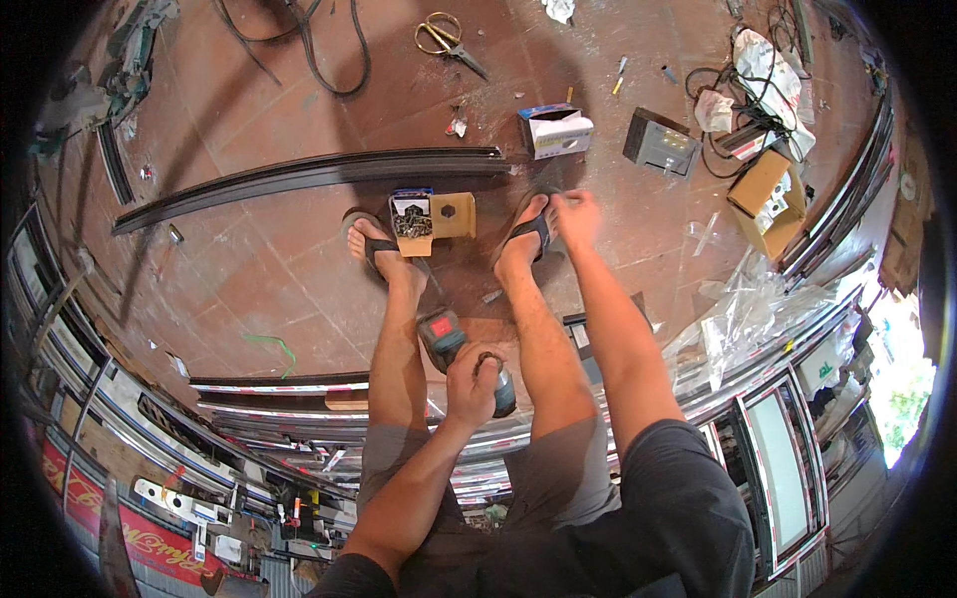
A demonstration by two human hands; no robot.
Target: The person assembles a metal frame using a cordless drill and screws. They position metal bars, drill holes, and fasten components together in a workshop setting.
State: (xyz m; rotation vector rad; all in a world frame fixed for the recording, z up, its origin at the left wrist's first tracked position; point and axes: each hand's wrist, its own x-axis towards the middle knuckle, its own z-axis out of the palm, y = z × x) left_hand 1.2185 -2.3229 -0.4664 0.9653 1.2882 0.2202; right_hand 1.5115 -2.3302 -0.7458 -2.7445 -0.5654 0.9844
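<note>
Floor, head view: On the reddish tiled floor (274, 289), an open screw box (441, 227) sits between two sandalled feet, filled with small dark pieces (413, 219) that look like screws.
Drill: A dark cordless drill (455, 341) is held on the near side of the screw box, slightly to its right.
Left hand: The left hand (474, 384) is wrapped around the drill, on the near side of the screw box.
Right hand: The right hand (578, 219) reaches out to the right of the screw box, beside the toes of the right foot (515, 257). Its fingertips look close together — whether they pinch anything cannot be told.
Drill and fingertips: The step in hand appears to be keeping the tool ready while the free fingers handle something small. The next move would seem to call for a firm left grip and a fine right touch.
Surroundings: Long dark strips (299, 181) lie just beyond the screw box, with scissors (455, 50) farther off; a white-and-blue box (570, 138) stands beyond it to the right.
</note>
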